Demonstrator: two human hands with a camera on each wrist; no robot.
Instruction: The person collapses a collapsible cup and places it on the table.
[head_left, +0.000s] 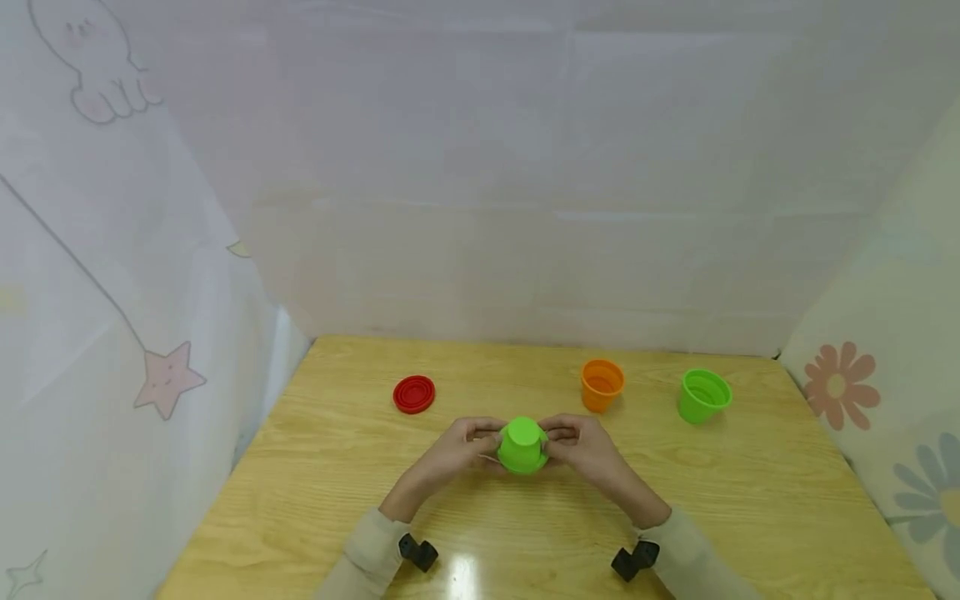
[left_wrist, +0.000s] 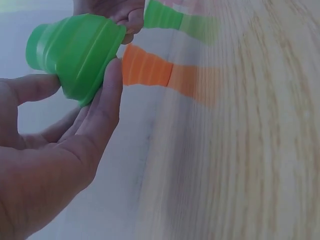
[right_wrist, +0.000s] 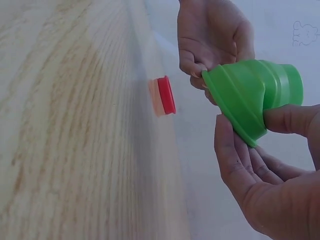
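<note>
A green collapsible cup (head_left: 522,446) is held between both hands above the table, its base turned up and its rim down. My left hand (head_left: 462,446) pinches one side, with the thumb on the outer wall and the fingers under the rim. On the opposite side my right hand (head_left: 583,448) grips it the same way. In the left wrist view the cup (left_wrist: 77,55) shows stepped rings, its wall pushed in near the thumb. The right wrist view shows the same cup (right_wrist: 245,95) dented by the right thumb. The cup's inside is hidden.
On the wooden table (head_left: 315,500), a flattened red collapsible cup (head_left: 414,394) lies at the back left. An orange cup (head_left: 602,385) and another green cup (head_left: 703,396) stand expanded at the back right. A pale patterned curtain (head_left: 525,208) hangs behind the table.
</note>
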